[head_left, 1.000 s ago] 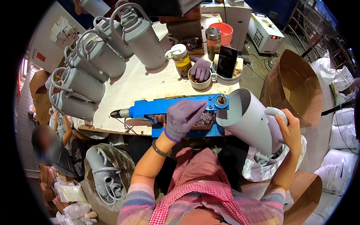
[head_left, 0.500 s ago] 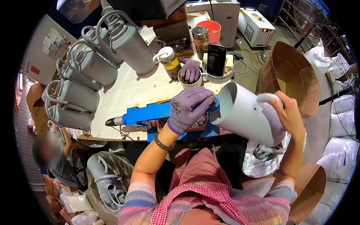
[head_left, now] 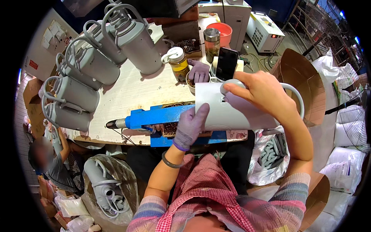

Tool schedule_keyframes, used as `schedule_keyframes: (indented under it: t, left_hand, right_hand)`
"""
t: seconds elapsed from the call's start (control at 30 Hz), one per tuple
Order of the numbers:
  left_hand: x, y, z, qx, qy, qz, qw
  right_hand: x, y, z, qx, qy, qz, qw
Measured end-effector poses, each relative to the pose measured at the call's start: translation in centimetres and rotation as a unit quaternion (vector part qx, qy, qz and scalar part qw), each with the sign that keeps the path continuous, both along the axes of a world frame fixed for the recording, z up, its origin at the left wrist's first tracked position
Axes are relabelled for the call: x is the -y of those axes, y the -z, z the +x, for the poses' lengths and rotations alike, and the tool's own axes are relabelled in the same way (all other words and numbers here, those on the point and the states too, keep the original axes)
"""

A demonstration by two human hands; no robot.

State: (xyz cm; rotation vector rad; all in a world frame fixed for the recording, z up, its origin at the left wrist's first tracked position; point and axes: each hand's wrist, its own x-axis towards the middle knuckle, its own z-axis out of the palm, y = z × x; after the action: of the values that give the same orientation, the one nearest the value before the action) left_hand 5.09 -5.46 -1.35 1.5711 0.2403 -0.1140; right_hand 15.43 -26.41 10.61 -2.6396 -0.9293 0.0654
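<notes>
— What takes up most of the frame?

— A pale surface [head_left: 127, 96] across the upper left, with a row of grey kettle bodies [head_left: 137, 42] along its far edge.

— And in the middle?

— A white kettle body [head_left: 235, 112] lies on its side at centre right, above a blue fixture [head_left: 154, 116] that runs along the near edge of the surface.

— How is it held?

— The right hand [head_left: 262, 94], bare, lies over its top, fingers curled on the shell near the handle. The left hand [head_left: 191, 125], in a purple glove, presses against its open end, fingers spread flat on the rim.

— Anything smaller?

— Behind it stand a dark phone [head_left: 227, 63] and a jar [head_left: 178, 63] with a white lid, at upper centre.
</notes>
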Motion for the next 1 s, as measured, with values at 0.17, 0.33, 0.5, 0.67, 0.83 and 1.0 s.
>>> schedule_keyframes:
  t: [0.17, 0.33, 0.5, 0.67, 0.83, 1.0]
  left_hand:
    - [0.9, 0.5, 0.2, 0.043, -0.015, -0.009, 0.999]
    - [0.9, 0.8, 0.4, 0.068, -0.023, -0.005, 0.997]
    - [0.7, 0.5, 0.4, 0.063, -0.018, 0.023, 0.998]
    - [0.5, 0.8, 0.3, 0.055, 0.006, 0.026, 0.998]
    - [0.4, 0.2, 0.2, 0.042, 0.027, 0.017, 0.999]
    - [0.7, -0.6, 0.1, 0.04, 0.027, -0.02, 0.999]
  right_hand:
    - [0.4, -0.1, -0.9, 0.015, -0.041, -0.008, 0.999]
    - [0.2, 0.1, -1.0, 0.022, -0.041, -0.022, 0.999]
    - [-0.2, 0.4, -0.5, 0.012, -0.035, -0.049, 0.998]
    - [0.1, 1.0, -0.5, 0.004, -0.043, -0.063, 0.997]
    - [-0.4, 0.6, -0.7, -0.029, -0.025, -0.09, 0.995]
    - [-0.5, 0.5, -1.0, -0.025, -0.015, -0.106, 0.994]
